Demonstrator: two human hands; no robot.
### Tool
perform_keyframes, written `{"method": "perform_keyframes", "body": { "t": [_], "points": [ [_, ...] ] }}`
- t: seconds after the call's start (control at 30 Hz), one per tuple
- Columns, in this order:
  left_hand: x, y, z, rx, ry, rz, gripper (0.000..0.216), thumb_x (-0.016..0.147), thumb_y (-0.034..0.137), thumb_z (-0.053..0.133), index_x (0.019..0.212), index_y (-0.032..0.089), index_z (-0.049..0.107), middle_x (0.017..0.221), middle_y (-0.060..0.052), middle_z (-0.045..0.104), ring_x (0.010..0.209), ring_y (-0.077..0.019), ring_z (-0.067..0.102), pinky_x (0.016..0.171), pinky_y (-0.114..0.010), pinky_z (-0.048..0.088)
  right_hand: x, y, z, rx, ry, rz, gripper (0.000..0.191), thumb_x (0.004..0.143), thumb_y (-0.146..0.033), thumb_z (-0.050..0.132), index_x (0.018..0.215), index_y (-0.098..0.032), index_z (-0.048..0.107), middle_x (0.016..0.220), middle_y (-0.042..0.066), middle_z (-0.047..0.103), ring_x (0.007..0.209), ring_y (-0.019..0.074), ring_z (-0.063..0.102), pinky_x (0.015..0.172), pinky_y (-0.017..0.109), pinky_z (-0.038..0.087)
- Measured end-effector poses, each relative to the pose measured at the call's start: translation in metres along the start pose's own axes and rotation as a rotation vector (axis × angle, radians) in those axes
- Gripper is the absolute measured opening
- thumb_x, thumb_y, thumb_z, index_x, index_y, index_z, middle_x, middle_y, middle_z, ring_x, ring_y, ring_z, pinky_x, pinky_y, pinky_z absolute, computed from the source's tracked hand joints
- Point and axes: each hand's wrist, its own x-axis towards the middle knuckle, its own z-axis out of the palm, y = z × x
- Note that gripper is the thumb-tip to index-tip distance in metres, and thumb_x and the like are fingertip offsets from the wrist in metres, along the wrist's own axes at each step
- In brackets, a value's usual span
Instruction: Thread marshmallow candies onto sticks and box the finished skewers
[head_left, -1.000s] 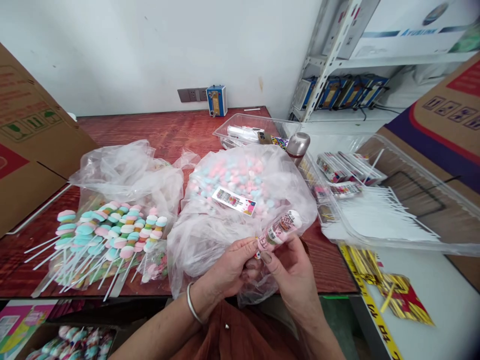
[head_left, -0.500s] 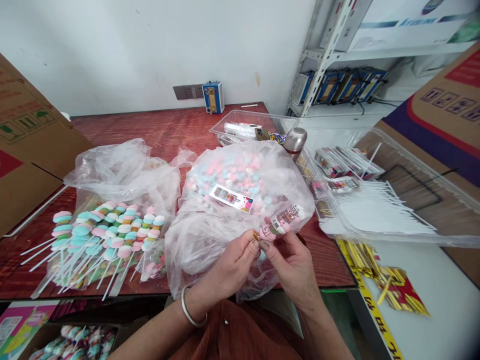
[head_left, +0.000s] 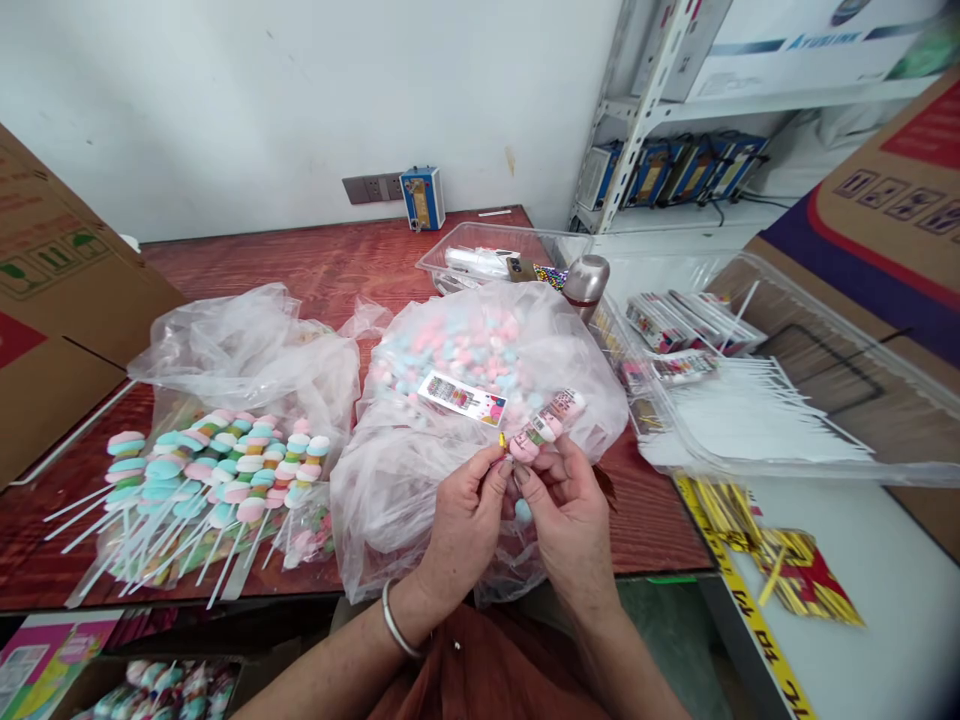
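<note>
Between both hands is a wrapped marshmallow skewer [head_left: 547, 425], its printed clear bag tilted up to the right. My left hand [head_left: 463, 525] pinches a gold twist tie [head_left: 502, 440] at the gathered bag neck. My right hand [head_left: 568, 515] is closed round the lower end of the skewer, thumb and fingertips meeting the left ones. The stick is hidden by the fingers. Just beyond lies a big clear bag of loose pink and blue marshmallows [head_left: 450, 340], with a printed label card [head_left: 462, 397] on top. Unwrapped marshmallow skewers [head_left: 225, 460] lie in a pile at the left.
A clear tray [head_left: 817, 465] at right holds white sticks [head_left: 750, 415] and stacks of cards. Gold twist ties [head_left: 802, 575] lie on the white surface below it. A steel flask [head_left: 586, 280] stands behind the bag. Cardboard boxes [head_left: 67, 300] flank the table; wrapped skewers [head_left: 161, 690] fill a box below.
My hands have drawn closer together and turned at the bag neck. The gold tie now stands upright there, and the wrapped skewer has shifted slightly left and down.
</note>
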Motion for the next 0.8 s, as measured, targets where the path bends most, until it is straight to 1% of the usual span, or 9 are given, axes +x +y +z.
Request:
{"method": "perform_keyframes", "body": {
  "t": [0.1,0.17,0.27,0.33,0.43,0.53,0.6,0.67,0.8],
  "points": [
    [0.003,-0.002,-0.003,-0.004,0.048,0.077,0.015,0.093,0.024,0.059,0.095,0.017,0.072,0.095,-0.005,0.07,0.089,-0.0169,0.064,0.081,-0.028,0.051,0.003,0.003,0.001,0.008,0.014,-0.006,0.036,0.084,-0.024,0.073,0.117,-0.024,0.059,0.103,0.003,0.074,0.096,0.018,0.069,0.089,0.034,0.055],
    [0.005,-0.003,-0.005,0.057,0.089,0.183,0.014,0.091,0.018,0.061,0.095,0.018,0.074,0.094,-0.005,0.071,0.087,-0.016,0.065,0.079,-0.027,0.053,0.004,0.006,0.004,0.054,0.025,0.012,0.03,0.082,-0.023,0.074,0.109,-0.024,0.061,0.102,0.002,0.074,0.096,0.0171,0.069,0.09,0.032,0.054],
    [0.007,-0.007,-0.008,0.201,0.179,0.391,0.021,0.09,0.01,0.06,0.102,0.019,0.073,0.095,-0.005,0.072,0.087,-0.0147,0.067,0.078,-0.026,0.055,0.003,0.01,0.012,0.239,0.085,0.1,0.026,0.079,-0.023,0.077,0.101,-0.023,0.063,0.099,0.001,0.075,0.096,0.0163,0.069,0.091,0.032,0.053],
    [0.01,-0.012,-0.01,0.307,0.227,0.511,0.027,0.089,0.005,0.058,0.108,0.019,0.072,0.098,-0.006,0.071,0.09,-0.0141,0.067,0.08,-0.025,0.056,0.0,0.011,0.017,0.344,0.11,0.164,0.029,0.077,-0.026,0.079,0.101,-0.022,0.064,0.103,0.003,0.075,0.101,0.0175,0.069,0.095,0.034,0.052],
    [0.012,-0.021,-0.013,0.466,0.244,0.657,0.037,0.088,0.0,0.056,0.118,0.018,0.068,0.102,-0.008,0.07,0.094,-0.0143,0.066,0.085,-0.025,0.056,-0.005,0.008,0.025,0.427,0.066,0.198,0.04,0.075,-0.03,0.081,0.111,-0.022,0.065,0.115,0.007,0.073,0.11,0.0204,0.066,0.098,0.036,0.051],
    [0.011,-0.029,-0.013,0.561,0.232,0.755,0.039,0.087,0.001,0.058,0.123,0.016,0.065,0.105,-0.01,0.069,0.097,-0.0165,0.066,0.087,-0.027,0.057,-0.006,0.008,0.03,0.472,0.088,0.22,0.045,0.073,-0.032,0.084,0.112,-0.022,0.065,0.114,0.006,0.073,0.106,0.0192,0.067,0.096,0.034,0.053],
    [0.01,-0.03,-0.011,0.556,0.231,0.754,0.036,0.088,0.002,0.058,0.12,0.016,0.067,0.104,-0.011,0.069,0.097,-0.0172,0.066,0.087,-0.027,0.057,-0.003,0.01,0.033,0.494,0.141,0.253,0.041,0.072,-0.031,0.084,0.108,-0.021,0.066,0.108,0.005,0.074,0.102,0.0179,0.069,0.095,0.033,0.053],
    [0.009,-0.028,-0.009,0.489,0.234,0.691,0.033,0.088,0.002,0.056,0.115,0.016,0.07,0.101,-0.01,0.07,0.094,-0.0162,0.067,0.085,-0.026,0.057,0.001,0.013,0.034,0.508,0.174,0.266,0.038,0.07,-0.03,0.084,0.103,-0.021,0.067,0.103,0.004,0.075,0.1,0.0168,0.069,0.095,0.032,0.053],
    [0.009,-0.016,-0.006,0.231,0.19,0.445,0.027,0.09,0.008,0.057,0.106,0.021,0.075,0.097,-0.007,0.07,0.09,-0.0154,0.066,0.081,-0.026,0.055,0.006,0.018,0.03,0.47,0.193,0.206,0.034,0.071,-0.027,0.083,0.1,-0.021,0.066,0.098,0.002,0.076,0.097,0.0145,0.069,0.092,0.029,0.054]
  ]
}}
